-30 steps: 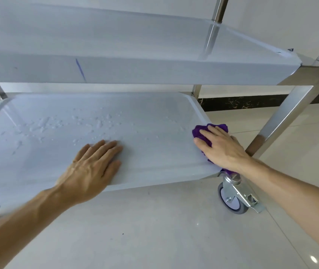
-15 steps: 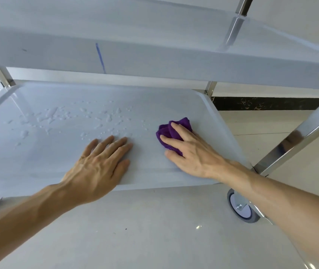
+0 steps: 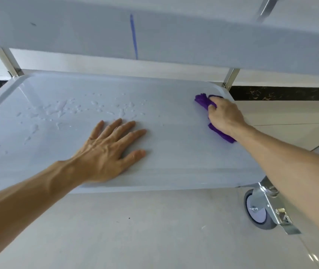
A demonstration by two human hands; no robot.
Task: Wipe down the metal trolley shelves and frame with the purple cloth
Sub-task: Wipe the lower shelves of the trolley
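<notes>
Left hand: my left hand lies flat on the lower shelf, fingers straight and spread wide, holding nothing, near the front edge and a little left of the middle.
Water droplets: a scatter of droplets sits on the left and middle of the shelf toward the back edge, too many and too small for me to count.
Purple cloth: the purple cloth is bunched at the back right corner of the shelf, part of it showing beyond my fingers and part trailing out under my wrist.
Right hand: my right hand has its fingers curled over the cloth, gripping it and pressing it onto the shelf.
Risk, droplets: I judge the wet patch is not yet wiped; if I push it too fast the cloth could sweep water off the left or front edge onto the floor.
Risk, trolley: the caster under the front right corner could roll if I lean hard on my flat hand; I cannot tell whether its brake is on.
Risk, cloth: bunched this small, it may smear rather than lift the water.
Risk, upper shelf: the upper shelf hangs low over my reach, so a raised arm could knock it.
Count: two hands, one cloth, two shelves in view, one caster in view, three frame posts visible.
</notes>
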